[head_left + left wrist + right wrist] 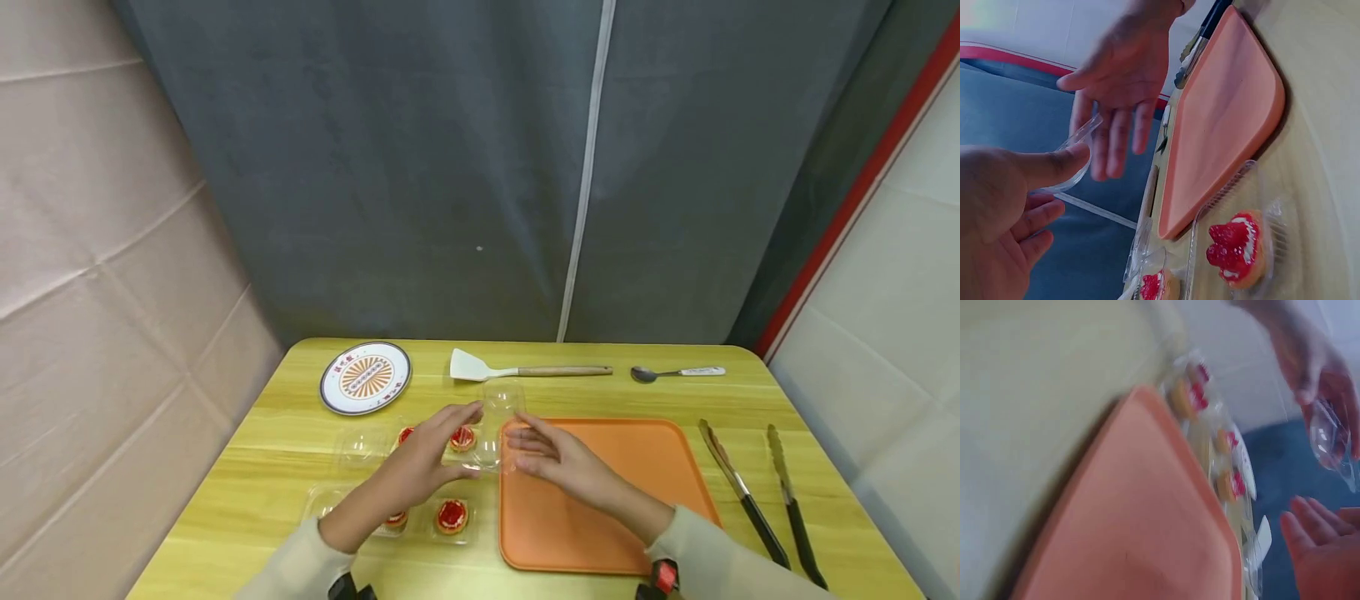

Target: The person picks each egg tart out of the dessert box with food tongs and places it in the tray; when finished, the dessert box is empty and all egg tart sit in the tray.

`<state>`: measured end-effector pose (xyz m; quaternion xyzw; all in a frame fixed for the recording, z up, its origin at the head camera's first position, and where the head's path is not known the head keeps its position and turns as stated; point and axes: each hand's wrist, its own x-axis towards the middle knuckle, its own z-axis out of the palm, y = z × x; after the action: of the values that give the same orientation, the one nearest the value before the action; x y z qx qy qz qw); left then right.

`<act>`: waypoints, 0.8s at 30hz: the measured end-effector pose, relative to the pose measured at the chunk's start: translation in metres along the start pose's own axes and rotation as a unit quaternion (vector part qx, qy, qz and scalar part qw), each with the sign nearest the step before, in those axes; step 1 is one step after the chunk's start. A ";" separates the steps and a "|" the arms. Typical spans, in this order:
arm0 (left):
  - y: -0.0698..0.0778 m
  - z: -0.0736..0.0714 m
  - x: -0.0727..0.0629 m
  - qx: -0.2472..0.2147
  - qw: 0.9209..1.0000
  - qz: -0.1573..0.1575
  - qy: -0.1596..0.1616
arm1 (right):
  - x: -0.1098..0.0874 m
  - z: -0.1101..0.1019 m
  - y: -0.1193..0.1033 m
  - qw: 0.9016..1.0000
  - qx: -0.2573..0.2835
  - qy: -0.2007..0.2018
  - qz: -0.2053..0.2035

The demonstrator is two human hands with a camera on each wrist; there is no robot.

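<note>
My left hand [427,454] pinches a thin clear plastic shell [1074,177] between thumb and fingers, raised above the table. Opposite it, my right hand [558,458] has its fingers extended and its palm turned toward the shell, holding nothing. In the right wrist view the shell [1329,437] hangs from the left hand, a little apart from the right fingertips. Below the hands, several red-topped tarts [452,517] sit in clear plastic containers; my left hand and forearm partly cover some of them.
An orange tray [600,508] lies under my right forearm. Behind are a patterned plate [366,378], a white spatula [472,366] with a wooden handle and a spoon [645,374]. Black-handled tongs [761,525] lie spread at the right. A grey curtain [412,167] hangs beyond the table.
</note>
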<state>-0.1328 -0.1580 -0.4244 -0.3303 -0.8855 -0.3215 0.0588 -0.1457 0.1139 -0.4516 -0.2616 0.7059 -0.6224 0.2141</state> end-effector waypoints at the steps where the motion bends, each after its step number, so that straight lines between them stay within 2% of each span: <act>1: -0.002 0.001 0.005 -0.016 1.000 -0.005 0.000 | 0.000 -0.001 0.000 0.999 -0.045 0.024 -0.016; 4: -0.007 0.009 0.021 -0.067 0.997 -0.026 -0.010 | 0.000 -0.006 0.002 0.987 -0.138 0.072 -0.049; 6: -0.011 0.016 0.034 -0.098 0.994 -0.043 -0.022 | 0.001 -0.011 0.004 0.979 -0.173 0.095 -0.059; 8: -0.015 0.025 0.047 -0.123 0.990 -0.060 -0.036 | 0.003 -0.017 0.007 0.974 -0.189 0.116 -0.055; 11: -0.021 0.041 0.068 -0.150 0.983 -0.083 -0.061 | 0.005 -0.033 0.016 0.972 -0.186 0.139 -0.031; 14: -0.025 0.056 0.090 -0.153 0.980 -0.102 -0.080 | 0.007 -0.053 0.027 0.974 -0.173 0.143 -0.014; 17: -0.026 0.069 0.112 -0.145 0.978 -0.121 -0.086 | 0.009 -0.073 0.035 0.974 -0.176 0.146 0.002; 24: -0.027 0.104 0.155 -0.124 0.979 -0.150 -0.052 | 0.011 -0.116 0.047 0.963 -0.220 0.152 0.035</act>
<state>-0.2580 -0.0252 -0.4715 -0.2146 -0.8801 -0.4164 -0.0778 -0.2321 0.1999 -0.4828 -0.1803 0.8584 -0.4760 0.0632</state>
